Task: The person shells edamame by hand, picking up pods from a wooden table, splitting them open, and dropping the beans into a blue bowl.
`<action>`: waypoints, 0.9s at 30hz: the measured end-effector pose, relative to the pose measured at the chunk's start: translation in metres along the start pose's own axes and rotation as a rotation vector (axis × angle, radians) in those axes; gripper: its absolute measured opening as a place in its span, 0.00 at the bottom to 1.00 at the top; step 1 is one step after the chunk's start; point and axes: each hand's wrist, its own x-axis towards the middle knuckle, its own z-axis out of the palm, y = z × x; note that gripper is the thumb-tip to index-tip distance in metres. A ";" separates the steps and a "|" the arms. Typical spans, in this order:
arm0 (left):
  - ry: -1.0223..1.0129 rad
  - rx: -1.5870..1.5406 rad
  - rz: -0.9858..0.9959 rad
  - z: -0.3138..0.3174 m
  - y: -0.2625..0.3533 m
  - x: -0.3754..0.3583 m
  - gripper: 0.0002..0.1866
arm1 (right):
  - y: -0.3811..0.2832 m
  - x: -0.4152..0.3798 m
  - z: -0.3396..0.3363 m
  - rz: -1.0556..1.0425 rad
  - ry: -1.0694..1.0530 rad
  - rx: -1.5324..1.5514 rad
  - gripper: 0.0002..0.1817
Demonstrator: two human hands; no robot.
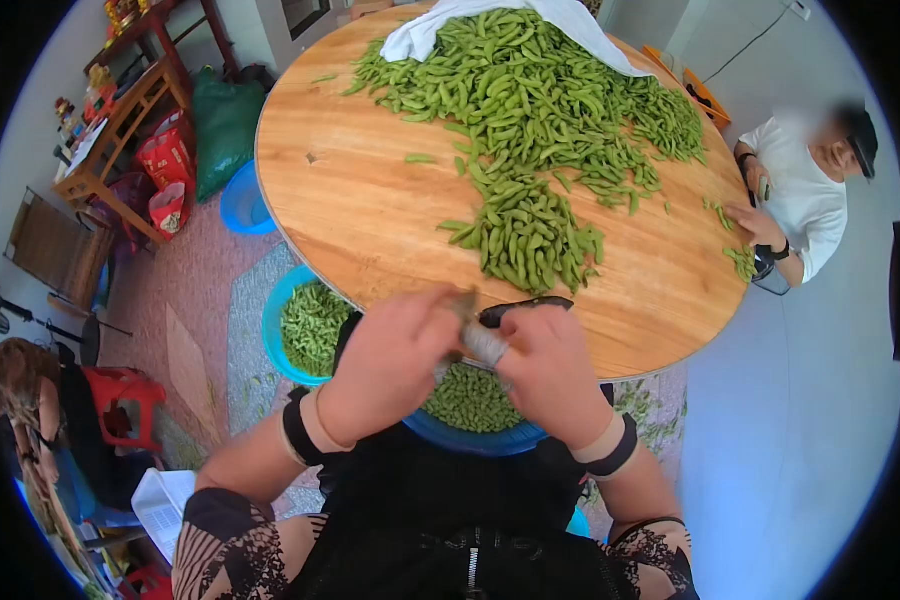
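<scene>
Green pods (525, 235) heaped on the round table (360, 200); left hand (385, 350) and right hand (550, 365) at its near edge, fingers curled, closure and contents too blurred to tell, above beans (473, 400) in a basin (480, 443); possible spillage through off-centre squeezing

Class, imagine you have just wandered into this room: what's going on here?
Someone's left hand and right hand meet above a blue basin of small green pieces, apparently beans; blur hides what their grip holds. Before them, a large heap of green pods, partly under a white cloth, spreads over the round table. Across it, a person in a white shirt has a hand by a few loose pods.
</scene>
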 end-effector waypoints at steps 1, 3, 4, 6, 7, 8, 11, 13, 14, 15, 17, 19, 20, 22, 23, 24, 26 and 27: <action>-0.194 -0.052 0.075 -0.001 0.002 0.005 0.15 | -0.001 -0.003 -0.002 -0.004 0.000 -0.003 0.16; -0.373 -0.100 0.153 0.000 0.004 0.015 0.15 | -0.002 -0.006 -0.007 -0.145 -0.061 -0.027 0.12; -0.594 -0.269 0.095 0.001 0.004 0.019 0.13 | 0.001 -0.007 -0.012 -0.155 -0.059 -0.032 0.12; -1.102 -0.535 0.017 0.009 0.003 0.028 0.08 | 0.006 -0.013 -0.021 -0.187 -0.277 -0.088 0.07; -1.101 -0.533 0.016 0.015 0.004 0.025 0.08 | 0.005 -0.018 -0.022 -0.189 -0.276 -0.088 0.07; -1.142 -0.604 0.083 0.023 0.010 0.019 0.10 | 0.003 -0.029 -0.023 -0.226 -0.343 -0.052 0.08; -1.014 -0.485 0.148 0.034 0.022 0.006 0.13 | -0.001 -0.047 -0.015 -0.213 -0.334 0.116 0.16; -0.777 -0.140 0.193 0.033 0.028 0.005 0.14 | -0.023 -0.053 -0.017 0.241 -0.504 0.783 0.24; -0.748 -0.105 0.239 0.032 0.030 0.004 0.14 | -0.021 -0.059 -0.013 0.200 -0.541 0.765 0.25; -0.757 -0.111 0.237 0.033 0.032 0.003 0.14 | -0.020 -0.057 -0.017 0.208 -0.543 0.773 0.25; -0.436 0.008 0.422 0.035 0.037 0.002 0.11 | -0.020 -0.043 -0.037 0.859 -0.990 1.870 0.22; -0.336 0.016 0.491 0.031 0.043 0.013 0.10 | -0.020 -0.050 -0.038 0.904 -0.942 2.019 0.17; -0.223 0.032 0.564 0.029 0.044 0.017 0.08 | -0.016 -0.056 -0.031 0.813 -0.986 2.143 0.14; -0.271 0.034 0.584 0.031 0.044 0.016 0.09 | -0.016 -0.062 -0.022 0.718 -1.020 2.269 0.12; -0.312 0.043 0.599 0.031 0.044 0.014 0.09 | -0.019 -0.060 -0.018 0.693 -1.009 1.926 0.10; -0.317 0.040 0.598 0.032 0.044 0.008 0.09 | -0.021 -0.060 -0.013 0.658 -0.981 1.588 0.08; -0.564 -0.003 0.538 0.036 0.047 -0.009 0.12 | -0.019 -0.072 0.008 0.296 -0.612 1.232 0.08; -0.571 -0.011 0.539 0.038 0.050 -0.014 0.12 | -0.020 -0.071 0.010 -0.037 -0.255 0.834 0.10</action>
